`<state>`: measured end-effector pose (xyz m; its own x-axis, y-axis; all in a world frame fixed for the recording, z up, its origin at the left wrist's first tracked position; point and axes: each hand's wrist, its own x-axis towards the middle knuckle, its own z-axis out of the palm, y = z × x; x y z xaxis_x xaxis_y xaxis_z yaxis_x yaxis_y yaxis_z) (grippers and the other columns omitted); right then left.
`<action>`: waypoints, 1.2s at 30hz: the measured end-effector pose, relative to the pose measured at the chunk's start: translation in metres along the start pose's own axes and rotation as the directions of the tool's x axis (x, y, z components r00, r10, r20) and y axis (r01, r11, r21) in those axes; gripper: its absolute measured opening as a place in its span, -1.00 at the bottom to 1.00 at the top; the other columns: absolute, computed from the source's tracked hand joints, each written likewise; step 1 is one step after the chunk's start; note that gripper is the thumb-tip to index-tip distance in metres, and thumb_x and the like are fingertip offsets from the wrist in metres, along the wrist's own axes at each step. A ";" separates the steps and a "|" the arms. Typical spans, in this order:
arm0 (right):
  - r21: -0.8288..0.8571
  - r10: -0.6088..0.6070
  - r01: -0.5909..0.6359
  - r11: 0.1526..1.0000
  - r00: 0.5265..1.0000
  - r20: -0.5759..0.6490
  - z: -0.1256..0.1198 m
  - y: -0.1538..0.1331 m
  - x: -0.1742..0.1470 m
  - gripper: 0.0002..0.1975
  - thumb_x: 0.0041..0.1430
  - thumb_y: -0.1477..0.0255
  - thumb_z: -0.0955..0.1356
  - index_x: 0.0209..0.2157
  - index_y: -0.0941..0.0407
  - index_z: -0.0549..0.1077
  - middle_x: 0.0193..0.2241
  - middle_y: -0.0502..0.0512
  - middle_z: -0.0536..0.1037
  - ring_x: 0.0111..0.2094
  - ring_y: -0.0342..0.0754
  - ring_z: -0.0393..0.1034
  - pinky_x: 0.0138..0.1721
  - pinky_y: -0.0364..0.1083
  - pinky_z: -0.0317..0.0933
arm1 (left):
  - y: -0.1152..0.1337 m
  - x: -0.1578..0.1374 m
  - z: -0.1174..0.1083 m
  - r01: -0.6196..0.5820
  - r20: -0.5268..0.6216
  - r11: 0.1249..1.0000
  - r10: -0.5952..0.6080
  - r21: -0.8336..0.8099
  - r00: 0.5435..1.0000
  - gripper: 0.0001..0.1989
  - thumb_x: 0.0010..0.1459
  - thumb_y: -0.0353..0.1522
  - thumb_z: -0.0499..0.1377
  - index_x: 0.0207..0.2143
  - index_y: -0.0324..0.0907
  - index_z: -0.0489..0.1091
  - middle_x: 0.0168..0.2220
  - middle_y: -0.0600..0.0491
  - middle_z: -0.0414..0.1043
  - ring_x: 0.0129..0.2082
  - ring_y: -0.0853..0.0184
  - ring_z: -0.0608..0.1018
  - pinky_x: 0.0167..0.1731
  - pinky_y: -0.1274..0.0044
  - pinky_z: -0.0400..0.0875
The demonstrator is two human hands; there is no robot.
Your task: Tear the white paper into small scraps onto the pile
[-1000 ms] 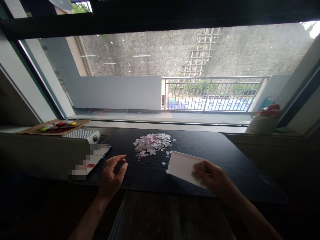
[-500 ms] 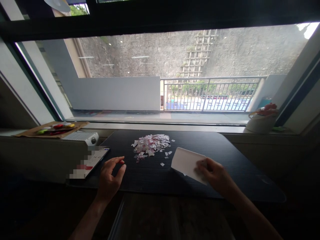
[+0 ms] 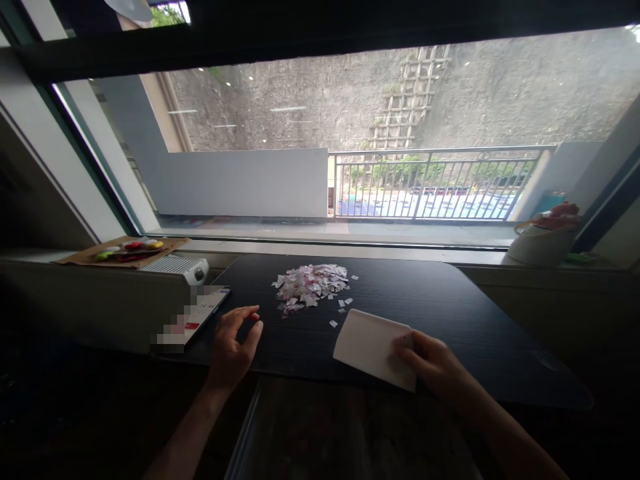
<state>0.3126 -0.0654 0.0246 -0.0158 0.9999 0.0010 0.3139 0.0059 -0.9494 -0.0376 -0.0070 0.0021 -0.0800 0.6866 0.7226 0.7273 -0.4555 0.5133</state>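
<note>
My right hand [image 3: 434, 361] grips the right edge of a white piece of paper or thin card [image 3: 373, 343], thumb on its face. The sheet is tilted over the front of the dark table, its upper edge slightly bent. My left hand [image 3: 237, 343] hovers at the table's front left, fingers curved and thumb apart, with nothing between them. Beyond both hands lies a heap of small paper scraps [image 3: 313, 285], white with pinkish marks. Several loose scraps [image 3: 342, 303] lie between the heap and the sheet.
A device with a lit, partly blurred screen [image 3: 203, 317] lies at the table's left edge. Behind it are a white slotted unit [image 3: 180, 267] and cardboard [image 3: 75, 257] with colourful pieces. The black table [image 3: 425, 287] stands under a window; a white container [image 3: 540, 240] is on the right sill.
The sheet in my right hand has come down and nearer to me. My left hand keeps its curved shape. The whole view has shifted slightly.
</note>
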 end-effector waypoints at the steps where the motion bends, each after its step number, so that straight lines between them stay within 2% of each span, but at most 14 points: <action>1: 0.002 0.007 -0.007 1.000 1.000 0.017 0.003 -0.001 -0.001 -0.76 -0.04 0.26 0.39 -0.43 0.17 0.49 -0.47 0.06 0.55 -0.39 0.01 0.44 -0.40 -0.09 0.32 | 0.001 0.000 0.000 0.001 0.003 1.000 -0.001 0.001 1.000 -0.75 0.10 -0.24 0.09 -0.21 -0.15 0.41 -0.31 0.02 0.48 -0.16 0.20 0.48 -0.03 0.30 0.35; 7: 0.088 -0.009 0.010 0.996 1.000 -0.012 0.016 -0.009 -0.004 -0.79 -0.02 0.29 0.36 -0.44 0.16 0.48 -0.48 0.05 0.56 -0.40 -0.01 0.44 -0.40 -0.10 0.30 | 0.004 0.001 -0.002 0.015 0.010 1.000 -0.015 0.000 1.000 -0.75 0.09 -0.24 0.10 -0.21 -0.13 0.41 -0.31 0.02 0.49 -0.15 0.19 0.48 -0.03 0.30 0.35; 11: 0.120 0.020 -0.026 0.992 0.998 0.051 0.018 -0.010 -0.004 -0.76 -0.04 0.26 0.39 -0.41 0.16 0.49 -0.44 0.07 0.57 -0.37 0.02 0.45 -0.38 -0.09 0.31 | 0.004 0.001 -0.002 0.022 0.012 1.000 -0.022 -0.002 1.000 -0.77 0.09 -0.24 0.10 -0.23 -0.12 0.41 -0.30 0.03 0.49 -0.14 0.19 0.48 -0.01 0.29 0.34; 17: 0.211 0.023 -0.040 0.977 0.996 0.082 0.023 -0.008 -0.005 -0.71 -0.05 0.23 0.39 -0.38 0.17 0.51 -0.42 0.08 0.57 -0.36 0.03 0.44 -0.35 -0.07 0.31 | 0.003 0.000 -0.002 0.015 0.014 1.000 -0.014 -0.007 1.000 -0.76 0.10 -0.24 0.10 -0.22 -0.14 0.40 -0.31 0.02 0.48 -0.14 0.20 0.48 -0.02 0.32 0.34; 22: 0.155 -0.006 0.001 0.988 0.999 0.032 0.007 -0.007 -0.002 -0.71 -0.01 0.22 0.38 -0.37 0.17 0.49 -0.43 0.06 0.55 -0.37 0.00 0.44 -0.38 -0.08 0.31 | 0.002 0.000 -0.001 0.010 0.006 1.000 -0.010 -0.009 1.000 -0.76 0.10 -0.25 0.10 -0.21 -0.15 0.40 -0.31 0.02 0.48 -0.15 0.20 0.48 -0.01 0.32 0.34; 27: 0.041 0.005 -0.008 0.999 0.997 0.077 0.001 -0.008 0.001 -0.78 -0.03 0.29 0.39 -0.43 0.17 0.48 -0.49 0.04 0.53 -0.41 -0.01 0.42 -0.42 -0.10 0.29 | 0.003 0.001 -0.001 0.010 0.004 1.000 -0.010 -0.008 1.000 -0.76 0.09 -0.25 0.10 -0.22 -0.15 0.41 -0.31 0.01 0.48 -0.15 0.20 0.48 -0.01 0.31 0.34; 33: 0.185 0.018 -0.031 0.982 0.997 0.069 0.021 -0.009 -0.002 -0.74 -0.06 0.27 0.39 -0.38 0.17 0.51 -0.45 0.06 0.57 -0.38 0.01 0.44 -0.37 -0.08 0.30 | 0.004 0.001 -0.002 0.021 0.014 1.000 -0.021 -0.001 1.000 -0.76 0.09 -0.24 0.10 -0.21 -0.14 0.41 -0.30 0.02 0.49 -0.14 0.20 0.48 -0.01 0.31 0.34; 36: 0.200 0.035 -0.052 0.978 0.995 0.088 0.023 -0.012 -0.003 -0.71 -0.08 0.24 0.40 -0.37 0.17 0.51 -0.43 0.08 0.58 -0.35 0.04 0.46 -0.35 -0.06 0.32 | 0.004 0.000 -0.002 0.029 0.012 1.000 -0.029 0.002 1.000 -0.76 0.10 -0.24 0.10 -0.22 -0.13 0.41 -0.30 0.02 0.49 -0.14 0.19 0.49 -0.01 0.30 0.34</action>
<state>0.2876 -0.0687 0.0288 -0.0885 0.9943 -0.0601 0.1181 -0.0494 -0.9918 -0.0361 -0.0098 0.0053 -0.0928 0.7059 0.7022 0.7261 -0.4346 0.5328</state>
